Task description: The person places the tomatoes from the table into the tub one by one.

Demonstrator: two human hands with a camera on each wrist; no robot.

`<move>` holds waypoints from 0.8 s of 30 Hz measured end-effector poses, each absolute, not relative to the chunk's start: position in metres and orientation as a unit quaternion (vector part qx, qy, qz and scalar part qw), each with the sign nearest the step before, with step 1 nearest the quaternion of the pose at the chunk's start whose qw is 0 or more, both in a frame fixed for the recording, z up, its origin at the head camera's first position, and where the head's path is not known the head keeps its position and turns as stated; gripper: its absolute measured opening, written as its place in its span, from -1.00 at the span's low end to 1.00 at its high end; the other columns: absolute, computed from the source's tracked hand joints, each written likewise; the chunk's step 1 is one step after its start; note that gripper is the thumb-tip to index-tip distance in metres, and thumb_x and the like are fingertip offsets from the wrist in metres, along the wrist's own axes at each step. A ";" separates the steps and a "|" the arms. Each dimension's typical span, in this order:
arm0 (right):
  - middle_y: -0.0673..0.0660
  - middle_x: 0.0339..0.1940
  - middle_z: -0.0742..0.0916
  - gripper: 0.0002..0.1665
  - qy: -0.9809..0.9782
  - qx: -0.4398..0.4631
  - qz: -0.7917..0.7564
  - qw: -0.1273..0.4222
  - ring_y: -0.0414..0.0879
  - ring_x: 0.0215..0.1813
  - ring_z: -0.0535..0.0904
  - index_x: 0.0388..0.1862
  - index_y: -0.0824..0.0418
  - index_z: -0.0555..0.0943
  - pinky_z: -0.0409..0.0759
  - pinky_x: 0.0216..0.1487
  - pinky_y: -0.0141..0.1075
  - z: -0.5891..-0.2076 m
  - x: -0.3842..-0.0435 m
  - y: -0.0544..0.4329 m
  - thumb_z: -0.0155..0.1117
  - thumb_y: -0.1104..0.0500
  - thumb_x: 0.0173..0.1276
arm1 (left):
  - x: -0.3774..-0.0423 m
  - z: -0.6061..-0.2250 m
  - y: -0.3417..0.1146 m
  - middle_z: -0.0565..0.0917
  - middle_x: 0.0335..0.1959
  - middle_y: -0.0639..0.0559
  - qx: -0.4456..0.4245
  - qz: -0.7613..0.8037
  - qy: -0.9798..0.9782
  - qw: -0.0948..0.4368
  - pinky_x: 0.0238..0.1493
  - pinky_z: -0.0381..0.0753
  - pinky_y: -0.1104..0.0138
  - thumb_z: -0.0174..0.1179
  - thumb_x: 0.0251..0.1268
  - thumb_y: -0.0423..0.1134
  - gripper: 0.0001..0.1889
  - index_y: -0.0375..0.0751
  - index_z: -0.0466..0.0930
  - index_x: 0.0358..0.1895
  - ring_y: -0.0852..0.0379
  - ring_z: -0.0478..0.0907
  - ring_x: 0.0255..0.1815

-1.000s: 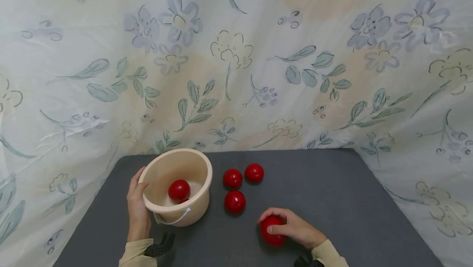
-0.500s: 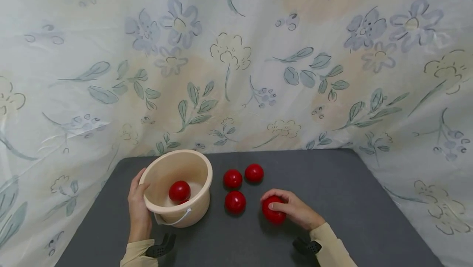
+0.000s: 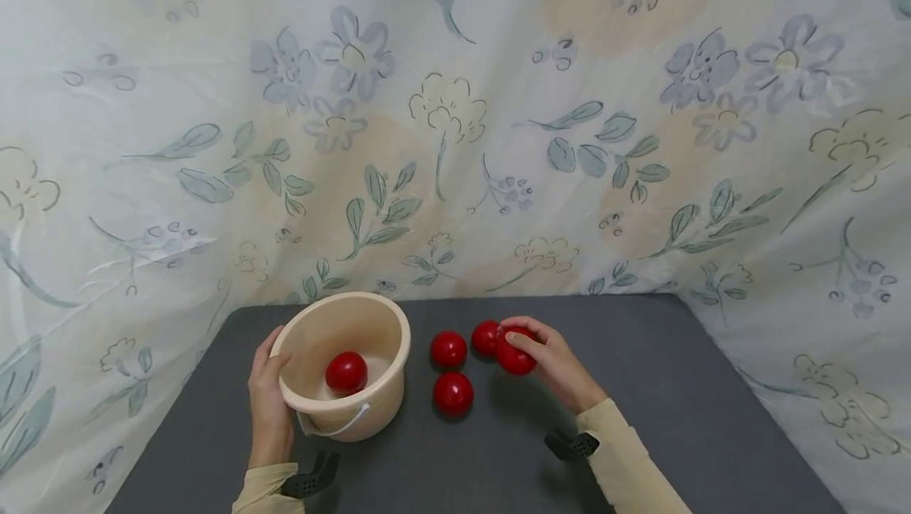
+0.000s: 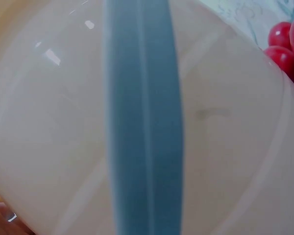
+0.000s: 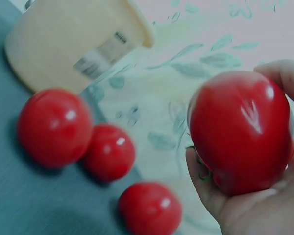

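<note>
My left hand (image 3: 268,399) grips the left rim of a cream bucket (image 3: 387,403), thumb over the edge, tilting its mouth toward me. Inside lies a red tomato (image 3: 346,373). Raised above the table, another tomato (image 3: 515,356) is held between the thumb and fingers of my right hand (image 3: 558,368); a bit of green stem shows under this tomato (image 5: 240,132) in the right wrist view. Between bucket and right hand, three loose tomatoes rest on the table: one nearer (image 3: 453,394), one behind it (image 3: 448,349), and one (image 3: 484,338) partly covered by the held tomato.
The dark grey table (image 3: 640,403) ends at a flowered cloth (image 3: 455,245) hanging behind and on both sides. The bucket's thin white handle (image 3: 349,423) hangs down its front. In the left wrist view a blurred blue-grey strip (image 4: 147,122) crosses the bucket wall.
My right hand has lifted the tomato off the table and carried it away from me, over toward the loose tomatoes. The left hand and bucket have stayed put.
</note>
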State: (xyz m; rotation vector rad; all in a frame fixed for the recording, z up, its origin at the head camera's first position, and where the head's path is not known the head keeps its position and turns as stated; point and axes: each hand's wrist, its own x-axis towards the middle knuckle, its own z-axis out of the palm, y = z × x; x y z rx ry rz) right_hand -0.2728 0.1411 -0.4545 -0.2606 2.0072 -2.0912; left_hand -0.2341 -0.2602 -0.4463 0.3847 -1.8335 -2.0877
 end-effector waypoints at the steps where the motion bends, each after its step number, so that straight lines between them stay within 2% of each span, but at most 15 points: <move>1: 0.29 0.36 0.51 -0.48 0.685 -0.090 -0.715 0.109 -0.03 0.18 0.58 0.33 0.20 0.47 0.69 0.08 -0.23 -0.449 -0.275 0.138 0.23 0.02 0.50 | -0.234 -0.447 -0.260 0.27 0.54 0.02 0.136 -0.734 -0.645 0.167 0.38 0.33 0.42 -0.26 0.57 -0.20 -0.48 0.03 0.27 0.53 0.17 0.28 0.45; 4: 0.20 0.30 0.57 -0.53 0.691 -0.099 -0.710 0.095 -0.04 0.20 0.56 0.30 0.14 0.51 0.66 0.09 -0.27 -0.432 -0.284 0.131 0.23 0.01 0.49 | -0.234 -0.447 -0.261 0.28 0.54 0.03 0.139 -0.734 -0.644 0.165 0.33 0.35 0.46 -0.25 0.57 -0.20 -0.48 0.04 0.27 0.53 0.18 0.28 0.45; 8: 0.09 0.22 0.63 -0.51 0.704 -0.115 -0.694 0.094 -0.05 0.15 0.58 0.31 0.15 0.51 0.62 0.07 -0.27 -0.410 -0.293 0.124 0.23 -0.01 0.49 | -0.235 -0.446 -0.261 0.28 0.54 0.02 0.141 -0.736 -0.642 0.164 0.47 0.29 0.31 -0.25 0.57 -0.20 -0.48 0.05 0.28 0.53 0.19 0.28 0.45; 11: 0.11 0.21 0.63 -0.47 0.709 -0.129 -0.685 0.103 -0.05 0.11 0.61 0.33 0.19 0.49 0.62 0.07 -0.25 -0.396 -0.300 0.120 0.23 -0.01 0.48 | -0.236 -0.446 -0.260 0.27 0.55 0.01 0.140 -0.737 -0.641 0.165 0.57 0.20 0.13 -0.26 0.57 -0.21 -0.47 0.03 0.28 0.53 0.17 0.27 0.46; 15: 0.19 0.24 0.60 -0.49 0.709 -0.151 -0.680 0.109 -0.01 0.14 0.60 0.32 0.19 0.49 0.62 0.09 -0.23 -0.383 -0.311 0.113 0.21 0.02 0.49 | -0.236 -0.446 -0.260 0.26 0.56 -0.02 0.139 -0.733 -0.644 0.167 0.61 0.12 0.00 -0.27 0.56 -0.21 -0.47 0.02 0.27 0.53 0.14 0.25 0.47; 19: 0.19 0.26 0.59 -0.54 0.700 -0.168 -0.685 0.111 0.00 0.17 0.57 0.29 0.17 0.51 0.63 0.10 -0.23 -0.375 -0.322 0.105 0.19 0.04 0.49 | -0.236 -0.445 -0.260 0.26 0.56 -0.02 0.139 -0.732 -0.645 0.168 0.61 0.11 -0.01 -0.28 0.56 -0.21 -0.47 0.02 0.27 0.53 0.13 0.25 0.48; 24: 0.10 0.23 0.61 -0.59 0.680 -0.186 -0.699 0.119 0.00 0.22 0.52 0.26 0.16 0.52 0.64 0.10 -0.25 -0.363 -0.337 0.094 0.14 0.08 0.51 | -0.236 -0.447 -0.260 0.28 0.54 0.01 0.137 -0.736 -0.641 0.167 0.59 0.14 0.06 -0.27 0.56 -0.22 -0.47 0.01 0.29 0.52 0.16 0.26 0.45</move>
